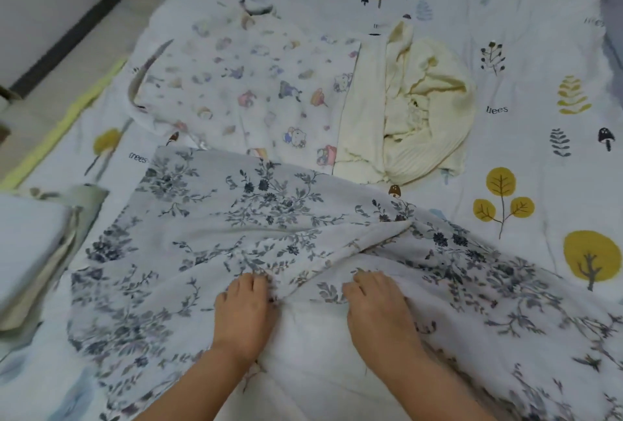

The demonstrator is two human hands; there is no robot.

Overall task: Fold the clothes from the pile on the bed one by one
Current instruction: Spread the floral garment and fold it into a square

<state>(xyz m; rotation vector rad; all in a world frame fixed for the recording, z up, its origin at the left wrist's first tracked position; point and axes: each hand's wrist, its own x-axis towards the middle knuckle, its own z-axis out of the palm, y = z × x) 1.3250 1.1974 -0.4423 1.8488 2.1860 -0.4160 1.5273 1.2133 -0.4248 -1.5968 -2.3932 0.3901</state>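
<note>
A pale grey garment printed with dark blue-grey flower sprays (236, 218) lies spread across the near part of the bed, over a white bedsheet printed with yellow trees, leaves and mushrooms (526, 157). Its lower edge runs out of the picture, so its full shape cannot be told. The left hand (244, 316) and the right hand (377, 309) lie side by side on the cloth, palms down, fingers curled into bunched folds and gripping it; the fingertips are buried in the fabric. Beyond it lie a white garment with small cartoon figures (246, 90) and, just to its right, a crumpled cream ribbed garment (424, 107). At the left edge a blurred stack of folded pale cloth (37, 252) is cut off.
</note>
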